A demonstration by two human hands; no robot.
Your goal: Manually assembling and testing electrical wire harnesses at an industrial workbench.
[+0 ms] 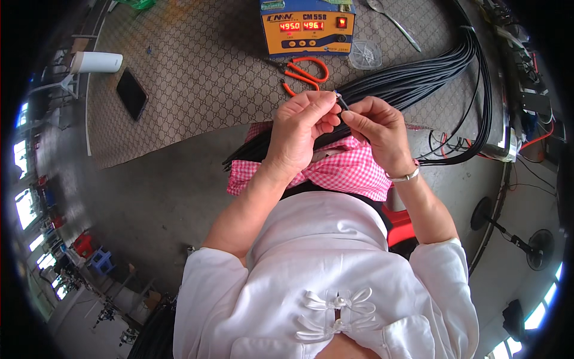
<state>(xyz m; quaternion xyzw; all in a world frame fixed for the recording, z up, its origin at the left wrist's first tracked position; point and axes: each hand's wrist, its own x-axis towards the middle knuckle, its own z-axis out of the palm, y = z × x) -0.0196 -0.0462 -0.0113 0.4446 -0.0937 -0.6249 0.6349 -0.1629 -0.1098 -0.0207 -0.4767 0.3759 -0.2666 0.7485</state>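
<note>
My left hand (302,127) and my right hand (381,130) come together above the table's front edge. Between them is the end of a black cable (343,104). My left thumb and fingertips pinch its tip, where a small pale bit shows, too small to make out. Just behind the tip, my right thumb and forefinger grip the black part. A thick bundle of black cables (412,78) runs from the back right under both hands and across my lap, over a pink-and-white checked cloth (353,170).
Orange-handled scissors (310,70) lie beyond my left hand. Behind them stands a blue-and-yellow control unit (308,33) with red displays, beside a clear plastic dish (365,55). A phone (131,94) and white tumbler (97,62) are on the patterned table (197,78) at left.
</note>
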